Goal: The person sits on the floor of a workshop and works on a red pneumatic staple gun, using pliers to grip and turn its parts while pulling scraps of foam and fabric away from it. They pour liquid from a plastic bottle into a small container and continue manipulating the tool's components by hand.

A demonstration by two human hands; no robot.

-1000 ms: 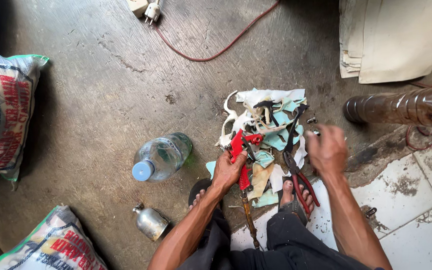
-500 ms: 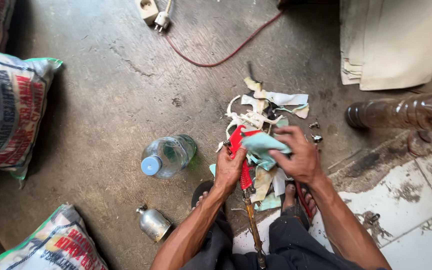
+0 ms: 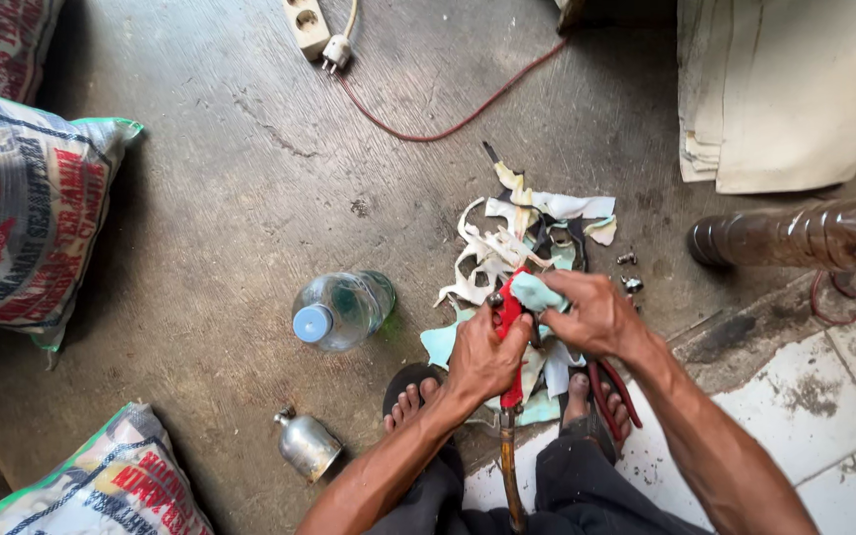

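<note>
The left hand (image 3: 485, 355) is closed around a red-handled tool (image 3: 509, 337), and the right hand (image 3: 594, 313) pinches a pale green scrap (image 3: 537, 293) against it, above the heap of cuttings (image 3: 522, 238) on the concrete floor (image 3: 210, 208).

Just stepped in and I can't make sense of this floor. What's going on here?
A person crouches over a pile of scraps. The left hand grips a red-handled tool; the right hand presses a pale green piece against it. A water bottle and small metal canister lie nearby.
</note>
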